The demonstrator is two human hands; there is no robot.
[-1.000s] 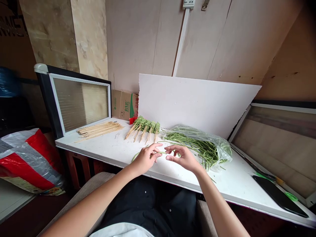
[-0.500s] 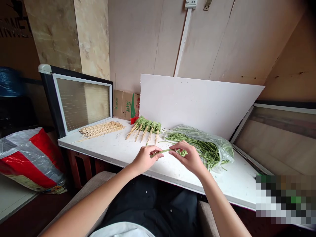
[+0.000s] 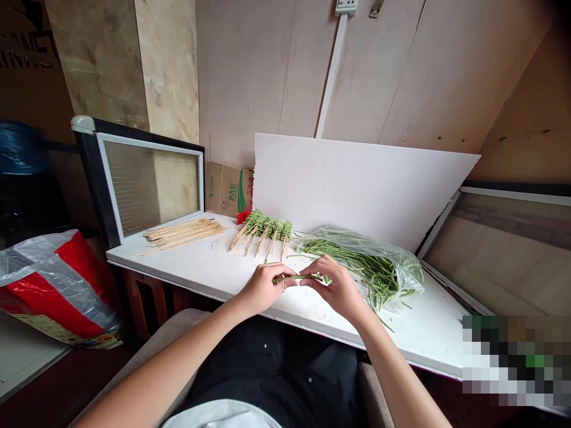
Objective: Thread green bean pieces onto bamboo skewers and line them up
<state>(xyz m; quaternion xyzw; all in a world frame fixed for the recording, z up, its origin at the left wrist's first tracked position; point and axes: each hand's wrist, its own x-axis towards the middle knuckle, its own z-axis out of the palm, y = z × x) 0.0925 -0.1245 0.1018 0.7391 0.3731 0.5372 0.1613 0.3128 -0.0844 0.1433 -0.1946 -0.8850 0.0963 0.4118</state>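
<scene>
At centre frame, a long bean (image 3: 300, 277) is being pinched between left hand (image 3: 263, 289) and right hand (image 3: 338, 289), both closed on it; a steady grip is being judged necessary next.

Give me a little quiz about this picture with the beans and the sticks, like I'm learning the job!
1. True or false: the left hand and the right hand both pinch one long thin green bean over the white table top.
2. Seen from the camera, where does the pile of bare wooden skewers lie? A: left of the row of bean-wrapped wooden skewers. B: right of it. C: on top of it.
3. Fill in left or right: the clear plastic bag of green beans lies on the person's ___ side.
Key: 1 true; 2 A; 3 right.
</scene>
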